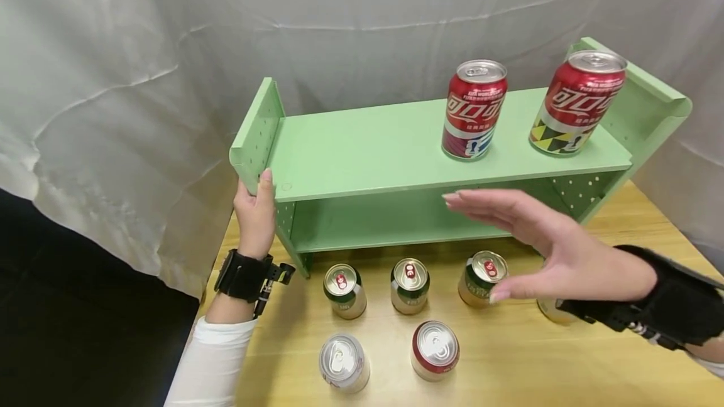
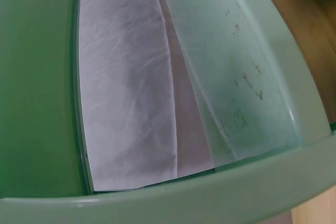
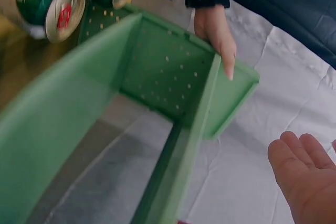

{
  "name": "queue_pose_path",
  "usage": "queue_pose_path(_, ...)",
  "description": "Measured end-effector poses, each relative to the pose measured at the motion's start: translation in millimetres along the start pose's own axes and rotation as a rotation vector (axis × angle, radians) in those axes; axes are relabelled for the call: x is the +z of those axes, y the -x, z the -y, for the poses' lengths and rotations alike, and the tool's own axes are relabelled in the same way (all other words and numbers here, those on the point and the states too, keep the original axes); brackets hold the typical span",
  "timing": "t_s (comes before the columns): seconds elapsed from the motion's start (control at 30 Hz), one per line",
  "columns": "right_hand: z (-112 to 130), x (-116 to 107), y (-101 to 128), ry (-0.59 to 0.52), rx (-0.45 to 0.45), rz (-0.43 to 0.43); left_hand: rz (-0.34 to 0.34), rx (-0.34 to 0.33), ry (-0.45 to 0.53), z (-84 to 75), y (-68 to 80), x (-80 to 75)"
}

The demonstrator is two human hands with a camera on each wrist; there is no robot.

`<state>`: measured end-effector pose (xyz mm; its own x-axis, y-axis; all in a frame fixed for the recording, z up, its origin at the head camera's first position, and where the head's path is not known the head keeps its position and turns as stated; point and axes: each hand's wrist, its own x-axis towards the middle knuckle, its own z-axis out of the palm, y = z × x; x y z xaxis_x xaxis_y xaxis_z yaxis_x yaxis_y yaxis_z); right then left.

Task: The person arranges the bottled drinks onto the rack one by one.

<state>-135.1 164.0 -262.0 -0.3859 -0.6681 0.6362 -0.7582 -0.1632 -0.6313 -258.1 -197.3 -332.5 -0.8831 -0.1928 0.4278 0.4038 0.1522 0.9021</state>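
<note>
My left hand (image 1: 256,218) grips the left side panel of a green two-tier shelf (image 1: 356,143), its thumb near the upper board's front corner. My right hand (image 1: 551,250) is in the air in front of the shelf's right half, fingers straight and thumb spread, holding nothing. Two red cola cans stand on the upper board, one right of centre (image 1: 475,112) and another (image 1: 578,102) by the right side panel. Below the right thumb is a green-and-gold can (image 1: 477,278). The right wrist view catches the shelf's perforated side panel (image 3: 163,72) and the right fingers (image 3: 299,153).
On the wooden table (image 1: 509,363), green-and-gold cans (image 1: 346,297) (image 1: 410,291) line the shelf's front. Nearer stand a white can (image 1: 344,366) and a red-and-white can (image 1: 434,353). Another can (image 1: 554,311) is partly hidden behind the right wrist. Grey cloth (image 1: 362,30) hangs behind the shelf.
</note>
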Motion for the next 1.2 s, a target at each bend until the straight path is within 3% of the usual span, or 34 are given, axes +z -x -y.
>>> queue_pose_path(0.4,-7.5,30.9,29.5,0.152,0.115,0.029,-0.006,0.024,0.018,1.6,-0.2,1.1)
queue_pose_path(0.63,-18.5,49.3,41.3,0.12,0.105,0.035,-0.019,0.027,0.009,1.8,-1.5,2.6)
queue_pose_path(0.83,-24.4,62.4,53.2,0.118,0.188,0.054,-0.04,0.015,-0.013,0.6,-0.5,2.6)
queue_pose_path(0.97,-31.7,69.6,59.7,0.098,0.193,0.062,-0.03,0.009,-0.01,0.0,-0.4,3.1)
queue_pose_path(1.07,-39.9,73.1,63.8,0.121,0.168,0.057,-0.032,-0.002,-0.011,0.2,-0.8,3.8)
queue_pose_path(1.2,-48.8,76.5,70.3,0.173,0.2,0.05,-0.034,0.004,0.006,1.6,-1.6,4.2)
